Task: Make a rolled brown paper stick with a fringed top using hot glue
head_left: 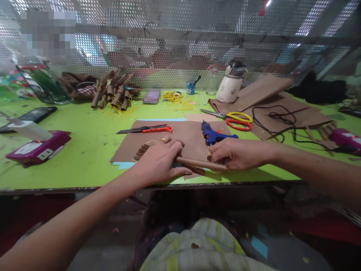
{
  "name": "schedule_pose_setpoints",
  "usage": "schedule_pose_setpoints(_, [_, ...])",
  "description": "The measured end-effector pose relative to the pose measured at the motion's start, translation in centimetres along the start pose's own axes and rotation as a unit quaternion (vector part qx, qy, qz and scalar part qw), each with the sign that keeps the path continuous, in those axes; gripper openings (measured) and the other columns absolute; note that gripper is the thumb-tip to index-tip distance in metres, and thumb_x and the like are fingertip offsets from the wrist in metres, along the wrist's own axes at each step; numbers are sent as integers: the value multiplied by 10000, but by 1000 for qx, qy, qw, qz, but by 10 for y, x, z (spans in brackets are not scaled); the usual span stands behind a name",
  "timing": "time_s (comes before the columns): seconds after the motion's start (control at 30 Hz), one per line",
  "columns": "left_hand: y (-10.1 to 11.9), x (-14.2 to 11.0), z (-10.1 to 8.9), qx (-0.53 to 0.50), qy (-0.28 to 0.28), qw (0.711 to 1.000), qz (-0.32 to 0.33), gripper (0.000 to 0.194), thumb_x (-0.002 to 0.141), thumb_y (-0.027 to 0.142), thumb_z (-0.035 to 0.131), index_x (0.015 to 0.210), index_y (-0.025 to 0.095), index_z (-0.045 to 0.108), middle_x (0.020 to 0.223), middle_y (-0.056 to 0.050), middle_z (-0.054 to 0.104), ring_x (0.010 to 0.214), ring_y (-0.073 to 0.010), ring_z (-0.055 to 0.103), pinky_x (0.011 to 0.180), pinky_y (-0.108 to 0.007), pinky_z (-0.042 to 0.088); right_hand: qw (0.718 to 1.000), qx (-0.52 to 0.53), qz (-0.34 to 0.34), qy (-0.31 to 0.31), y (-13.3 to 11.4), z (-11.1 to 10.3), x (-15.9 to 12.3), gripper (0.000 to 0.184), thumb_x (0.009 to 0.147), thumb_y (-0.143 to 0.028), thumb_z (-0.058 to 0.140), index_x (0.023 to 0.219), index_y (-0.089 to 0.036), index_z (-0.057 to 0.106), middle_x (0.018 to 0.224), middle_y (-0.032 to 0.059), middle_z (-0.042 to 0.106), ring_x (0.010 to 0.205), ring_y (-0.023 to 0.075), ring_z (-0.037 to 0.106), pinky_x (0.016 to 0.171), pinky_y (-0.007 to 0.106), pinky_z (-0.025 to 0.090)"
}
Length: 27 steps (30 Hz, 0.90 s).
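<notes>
My left hand (162, 160) is closed over a slim brown paper roll (201, 163), thumb on the near side and fingers on the far side. My right hand (232, 153) has its fingers curled at the roll's right end, where thin yellow string shows. Left of my left hand, a fringed brown paper piece (141, 150) sticks out, partly covered by it. Under both hands lies a flat brown paper sheet (126, 146). A blue glue gun (211, 134) rests just beyond my right hand. Farther left on the sheet is a red-handled utility knife (156, 129).
Scissors (238, 119) lie beyond the glue gun, near black cable (278, 116). Several brown paper rolls (115, 92), yellow string (172, 97), a blue jar (191, 89) and a white flask (229, 82) stand along the back. A purple power strip (42, 148) sits left.
</notes>
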<state>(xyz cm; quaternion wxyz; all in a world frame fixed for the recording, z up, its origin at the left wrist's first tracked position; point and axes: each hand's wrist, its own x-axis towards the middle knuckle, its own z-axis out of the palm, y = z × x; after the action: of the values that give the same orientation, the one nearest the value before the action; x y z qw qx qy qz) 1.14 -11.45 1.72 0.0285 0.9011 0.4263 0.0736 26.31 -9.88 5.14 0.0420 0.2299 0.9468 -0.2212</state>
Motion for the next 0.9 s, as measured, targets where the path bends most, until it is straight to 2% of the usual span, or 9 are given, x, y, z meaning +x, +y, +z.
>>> schedule_pose_setpoints(0.17, [-1, 0, -1, -2, 2, 1000, 8, 481, 745, 619, 596, 990, 214, 509, 1032, -105, 613, 1011, -289, 542, 775, -362, 427, 998, -56, 14, 16, -12, 6, -6, 196, 733, 9, 496, 693, -144, 612, 727, 10, 554, 656, 118, 492, 607, 228, 346])
schedule_pose_setpoints(0.27, [0, 0, -2, 2, 5, 1000, 11, 462, 756, 618, 584, 966, 213, 514, 1035, -107, 613, 1012, -288, 539, 789, -365, 426, 999, -42, 17, 21, -10, 8, -7, 197, 676, 29, 495, 669, -145, 587, 717, 8, 547, 647, 116, 479, 600, 227, 343])
schedule_pose_setpoints(0.43, [1, -1, -3, 14, 8, 1000, 4, 522, 758, 651, 557, 1029, 207, 509, 988, -106, 618, 982, -292, 548, 762, -360, 426, 995, 6, 37, 89, 4, 0, -13, 150, 755, -61, 490, 743, -146, 613, 686, -5, 528, 628, 112, 467, 593, 216, 358])
schedule_pose_setpoints(0.67, [1, -1, -5, 9, 3, 1000, -4, 583, 762, 678, 524, 1091, 198, 498, 949, -96, 602, 924, -282, 556, 697, -336, 413, 970, -86, 102, 202, 25, -13, -10, 133, 814, -175, 494, 763, -139, 612, 734, 36, 604, 628, 121, 482, 583, 224, 339])
schedule_pose_setpoints(0.8, [2, 0, -7, 19, -10, 1000, -6, 576, 779, 662, 514, 1110, 190, 503, 936, -87, 594, 883, -275, 554, 677, -340, 405, 962, -81, 128, 226, 37, -23, 6, 115, 809, -201, 536, 816, -140, 633, 712, 23, 638, 601, 114, 517, 567, 210, 342])
schedule_pose_setpoints(0.9, [2, 2, -10, 6, -21, 1000, -15, 532, 766, 637, 552, 1066, 199, 525, 981, -83, 593, 909, -277, 553, 694, -349, 415, 952, -123, 165, 227, 48, -32, 20, 113, 791, -173, 544, 820, -137, 647, 737, 37, 665, 625, 124, 543, 569, 211, 343])
